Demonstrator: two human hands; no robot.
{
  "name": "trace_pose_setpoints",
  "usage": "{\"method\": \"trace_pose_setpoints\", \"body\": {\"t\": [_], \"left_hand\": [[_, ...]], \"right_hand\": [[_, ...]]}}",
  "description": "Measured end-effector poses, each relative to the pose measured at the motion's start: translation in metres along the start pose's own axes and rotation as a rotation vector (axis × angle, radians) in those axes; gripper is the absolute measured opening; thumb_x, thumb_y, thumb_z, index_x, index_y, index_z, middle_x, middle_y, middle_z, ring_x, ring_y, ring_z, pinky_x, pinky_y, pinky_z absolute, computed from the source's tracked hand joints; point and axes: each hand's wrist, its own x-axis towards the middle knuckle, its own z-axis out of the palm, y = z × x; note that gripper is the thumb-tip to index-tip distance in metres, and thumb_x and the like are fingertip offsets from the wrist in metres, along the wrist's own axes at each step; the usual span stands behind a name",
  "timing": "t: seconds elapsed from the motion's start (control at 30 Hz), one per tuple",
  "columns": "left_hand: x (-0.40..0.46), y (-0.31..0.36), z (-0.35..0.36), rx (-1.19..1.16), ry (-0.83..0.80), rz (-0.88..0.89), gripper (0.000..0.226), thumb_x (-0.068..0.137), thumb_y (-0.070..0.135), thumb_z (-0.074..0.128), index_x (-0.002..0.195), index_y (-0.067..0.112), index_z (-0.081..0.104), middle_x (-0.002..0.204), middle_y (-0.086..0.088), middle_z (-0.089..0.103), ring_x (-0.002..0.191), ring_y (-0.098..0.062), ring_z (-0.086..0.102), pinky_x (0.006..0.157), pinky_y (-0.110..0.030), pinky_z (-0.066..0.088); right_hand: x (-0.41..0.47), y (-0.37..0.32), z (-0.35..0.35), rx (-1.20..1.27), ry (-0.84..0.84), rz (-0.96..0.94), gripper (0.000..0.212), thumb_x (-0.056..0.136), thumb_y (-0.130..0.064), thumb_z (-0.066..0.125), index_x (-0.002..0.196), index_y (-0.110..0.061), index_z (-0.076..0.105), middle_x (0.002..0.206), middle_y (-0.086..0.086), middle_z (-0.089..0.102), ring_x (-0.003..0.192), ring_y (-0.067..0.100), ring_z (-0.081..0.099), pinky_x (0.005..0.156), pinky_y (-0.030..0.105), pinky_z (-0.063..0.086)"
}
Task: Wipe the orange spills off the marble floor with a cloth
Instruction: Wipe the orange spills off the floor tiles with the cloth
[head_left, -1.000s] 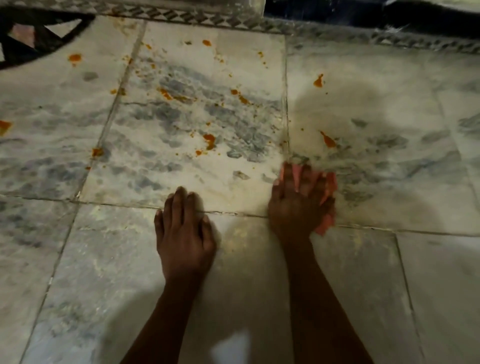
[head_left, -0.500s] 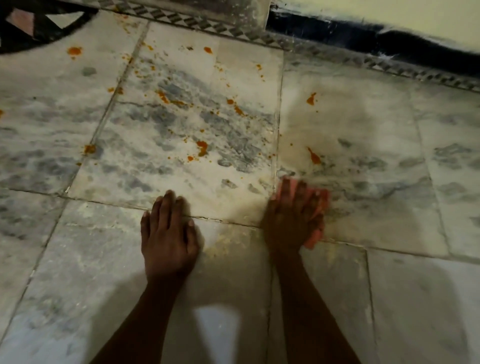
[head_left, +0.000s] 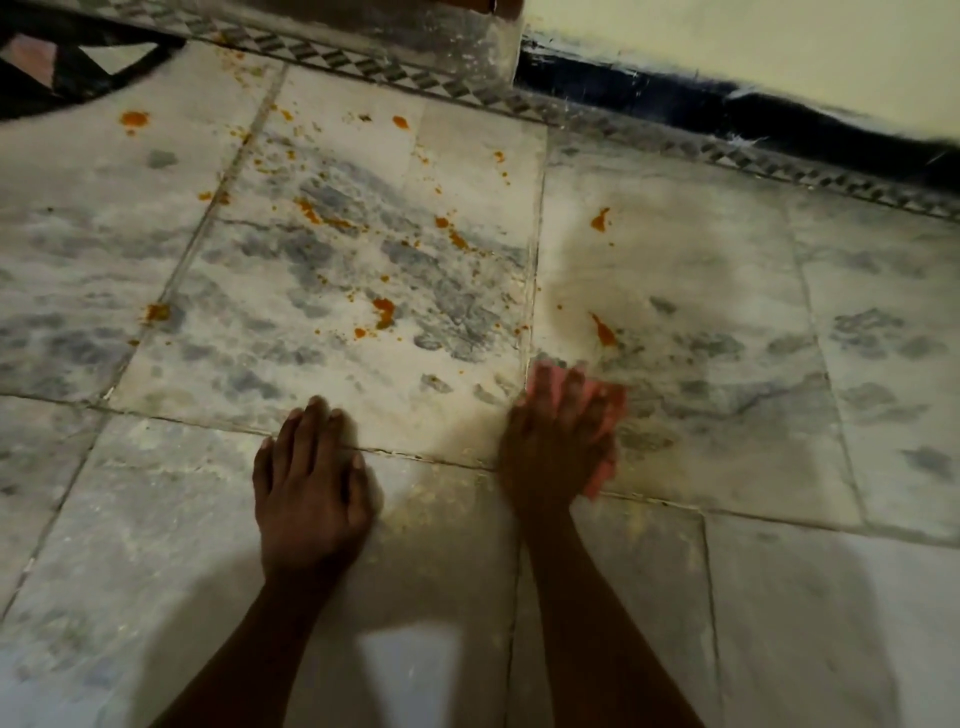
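Head camera, looking down: a person kneels over a marble floor (head_left: 675, 270) flecked with orange spills (head_left: 384, 310), both bare hands planted on the stone.

The right hand (head_left: 558, 441) lies flat on a pink cloth (head_left: 605, 410), fingers spread and pressing rather than curled around it; the cloth shows only as a fringe beyond the fingertips and along the outer edge of the palm. That open, weighted palm appears meant to keep the whole pad of fabric against the stone, the way one scrubs rather than dabs. The hand is slightly blurred, so how firmly it bears down cannot be told.

The left hand (head_left: 311, 488) holds nothing. Its fingers rest extended and close together, tips just across a tile joint, seemingly serving as a prop for the person's weight while the other hand works.

Just ahead of the right fingertips sits an orange streak (head_left: 602, 330), the nearest mark and likely the next to be taken. A second blot (head_left: 600, 219) lies farther ahead of those fingers. The densest scatter spreads ahead of the left fingertips, with more drops beyond toward a patterned border strip (head_left: 395, 78). Judging by what remains, most of the job is yet to be done.
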Motion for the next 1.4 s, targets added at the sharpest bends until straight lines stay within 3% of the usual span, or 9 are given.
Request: {"method": "trace_pose_setpoints", "body": {"t": [0.13, 0.33, 0.57, 0.8, 0.97, 1.1, 1.2, 1.3, 1.4], "left_hand": [[0.001, 0.007, -0.009, 0.013, -0.016, -0.032, 0.063, 0.095, 0.038, 0.045, 0.153, 0.014, 0.050, 0.167, -0.008, 0.040, 0.153, -0.032, 0.039, 0.124, -0.054, 0.029], [0.002, 0.004, -0.004, 0.025, -0.015, -0.032, 0.063, 0.094, 0.037, 0.047, 0.153, 0.015, 0.050, 0.167, -0.007, 0.040, 0.153, -0.031, 0.038, 0.124, -0.052, 0.027], [0.002, 0.006, -0.008, 0.028, -0.022, -0.028, 0.063, 0.095, 0.038, 0.045, 0.153, 0.014, 0.050, 0.167, -0.007, 0.040, 0.152, -0.032, 0.038, 0.124, -0.053, 0.029], [0.002, 0.004, -0.003, 0.032, -0.029, -0.021, 0.062, 0.096, 0.038, 0.046, 0.153, 0.014, 0.048, 0.167, -0.007, 0.039, 0.154, -0.031, 0.036, 0.125, -0.051, 0.025], [0.001, 0.006, -0.007, 0.018, -0.018, -0.016, 0.063, 0.096, 0.037, 0.045, 0.153, 0.013, 0.049, 0.166, -0.009, 0.040, 0.153, -0.033, 0.037, 0.124, -0.053, 0.027], [0.003, 0.007, -0.008, 0.029, -0.020, -0.017, 0.063, 0.096, 0.037, 0.044, 0.154, 0.013, 0.048, 0.167, -0.010, 0.040, 0.152, -0.034, 0.038, 0.123, -0.054, 0.028], [0.002, 0.007, -0.007, 0.026, -0.014, -0.014, 0.062, 0.096, 0.037, 0.045, 0.153, 0.013, 0.049, 0.167, -0.010, 0.040, 0.151, -0.035, 0.039, 0.123, -0.054, 0.028], [0.002, 0.005, -0.006, 0.023, -0.014, -0.013, 0.063, 0.096, 0.039, 0.042, 0.153, 0.013, 0.049, 0.167, -0.010, 0.040, 0.151, -0.035, 0.038, 0.122, -0.054, 0.028], [0.003, 0.006, -0.006, 0.022, -0.017, -0.019, 0.064, 0.096, 0.039, 0.040, 0.153, 0.013, 0.049, 0.166, -0.010, 0.041, 0.151, -0.035, 0.039, 0.122, -0.054, 0.028]], "right_hand": [[-0.071, 0.044, -0.030, 0.018, -0.197, -0.205, 0.060, 0.104, -0.056, 0.030, 0.163, -0.047, 0.022, 0.175, -0.004, 0.015, 0.163, 0.027, 0.009, 0.125, 0.059, 0.017], [0.033, 0.039, -0.001, 0.065, -0.027, 0.491, 0.061, 0.105, -0.050, 0.040, 0.163, -0.030, 0.034, 0.173, 0.013, 0.025, 0.160, 0.045, 0.013, 0.123, 0.071, 0.011], [-0.076, 0.020, -0.029, 0.041, -0.162, -0.218, 0.058, 0.105, -0.054, 0.033, 0.162, -0.046, 0.028, 0.175, -0.004, 0.018, 0.163, 0.028, 0.012, 0.123, 0.059, 0.020], [0.025, 0.027, -0.020, 0.066, -0.091, 0.308, 0.062, 0.106, -0.044, 0.029, 0.166, -0.025, 0.026, 0.174, 0.016, 0.018, 0.161, 0.044, 0.009, 0.124, 0.066, 0.011], [-0.002, -0.005, -0.004, 0.072, -0.045, -0.160, 0.057, 0.098, -0.019, 0.044, 0.155, -0.019, 0.051, 0.160, 0.015, 0.048, 0.149, 0.044, 0.042, 0.114, 0.068, 0.040], [-0.032, 0.008, -0.048, 0.689, -0.179, -0.246, 0.043, 0.108, -0.005, 0.044, 0.147, -0.015, 0.058, 0.149, 0.008, 0.062, 0.143, 0.026, 0.055, 0.115, 0.053, 0.047], [-0.012, 0.017, -0.084, 1.055, -0.175, 0.168, 0.028, 0.109, -0.017, 0.056, 0.136, -0.016, 0.060, 0.110, 0.002, 0.074, 0.094, 0.007, 0.075, 0.073, 0.034, 0.064], [0.012, 0.043, -0.091, 0.944, -0.159, 0.304, 0.031, 0.106, -0.030, 0.060, 0.131, -0.011, 0.065, 0.119, 0.009, 0.065, 0.092, 0.000, 0.067, 0.065, 0.014, 0.051], [0.017, 0.077, -0.086, 0.294, -0.027, 0.310, 0.044, 0.106, -0.043, 0.047, 0.129, -0.011, 0.066, 0.137, 0.021, 0.051, 0.115, 0.035, 0.055, 0.083, 0.036, 0.047]]}}
